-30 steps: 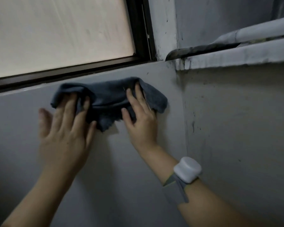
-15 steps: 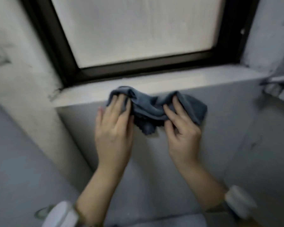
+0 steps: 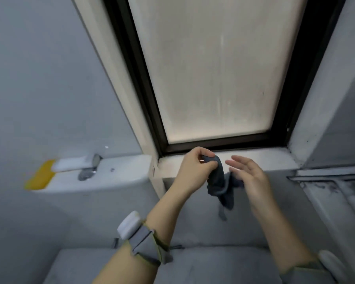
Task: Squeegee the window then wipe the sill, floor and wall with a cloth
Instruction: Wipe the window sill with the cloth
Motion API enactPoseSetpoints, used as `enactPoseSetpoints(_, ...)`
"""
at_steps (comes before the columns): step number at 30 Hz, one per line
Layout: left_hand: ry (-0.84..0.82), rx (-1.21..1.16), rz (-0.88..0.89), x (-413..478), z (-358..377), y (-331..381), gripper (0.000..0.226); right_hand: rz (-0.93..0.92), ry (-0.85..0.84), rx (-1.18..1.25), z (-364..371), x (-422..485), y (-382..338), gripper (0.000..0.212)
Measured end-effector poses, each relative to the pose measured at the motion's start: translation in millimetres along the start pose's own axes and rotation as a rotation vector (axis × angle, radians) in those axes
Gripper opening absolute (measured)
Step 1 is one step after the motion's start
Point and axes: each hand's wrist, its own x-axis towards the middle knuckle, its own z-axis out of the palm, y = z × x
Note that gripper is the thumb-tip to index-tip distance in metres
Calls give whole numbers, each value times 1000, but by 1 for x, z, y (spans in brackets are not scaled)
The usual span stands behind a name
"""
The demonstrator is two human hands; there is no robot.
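Head view took in the frosted window first, its dark frame running down to the pale sill, with grey wall directly below that sill. Left of the sill sat a white toilet cistern, a yellow-and-white object lying on its lid; what it was could not be told. Right of the sill ran a grimy ledge.

In front of the sill, clear of the wall, the left hand was closed in a pinch on the top of the blue-grey cloth. The right hand stood mostly open, fingers spread, only its lower fingers seeming to touch the cloth's side; a firm hold could not be confirmed.

The cloth hung bunched, long axis roughly vertical, top end at the sill's level and a loose corner pointing down the wall. Held that way, it was probably being refolded for a fresh wiping face.
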Motion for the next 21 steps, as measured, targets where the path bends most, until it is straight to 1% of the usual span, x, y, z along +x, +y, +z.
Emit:
enactPoseSetpoints(3, -130, 71, -3, -16, -3, 43, 16, 19, -150, -73, -7, -17, -42, 39)
enactPoseSetpoints(5, -196, 133, 26, -28, -6, 68, 13, 2, -188, -157, -9, -27, -72, 27)
enactPoseSetpoints(6, -218, 169, 44, -30, -5, 69, 11, -7, -199, -205, -8, -27, -75, 19)
enactPoseSetpoints(7, -216, 206, 73, -33, -6, 74, 8, -27, -183, -249, -8, -29, -83, 15)
enactPoseSetpoints(9, -160, 221, 119, -37, -9, 79, 5, -54, -150, -268, -13, -35, -93, 13)
enactPoseSetpoints(10, -111, 215, 140, -35, -12, 78, 5, -52, -176, -259, -12, -35, -95, 11)
enactPoseSetpoints(11, -71, 195, 154, -36, -12, 78, 6, -44, -237, -244, -13, -38, -94, 8)
enactPoseSetpoints(13, -48, 164, 164, -38, -13, 78, 9, 15, -352, -232, -7, -46, -89, 7)
enactPoseSetpoints(14, -50, 164, 176, -37, -13, 77, 12, 18, -351, -297, -3, -47, -84, 7)
enactPoseSetpoints(16, -98, 172, 205, -41, -15, 71, 26, -20, -232, -370, -1, -49, -78, 17)
enactPoseSetpoints(17, -136, 164, 207, -41, -19, 71, 37, -47, -171, -332, -1, -47, -80, 21)
enactPoseSetpoints(18, -189, 164, 169, -42, -22, 68, 48, -72, -138, -294, -3, -46, -82, 22)
enactPoseSetpoints(19, -249, 211, 116, -44, -28, 64, 54, -100, -117, -276, -5, -47, -85, 20)
enactPoseSetpoints(20, -308, 296, 89, -44, -33, 65, 51, -127, -100, -278, -9, -44, -90, 16)
enactPoseSetpoints(21, -367, 419, 77, -44, -37, 62, 39, -144, -86, -297, -13, -44, -95, 12)
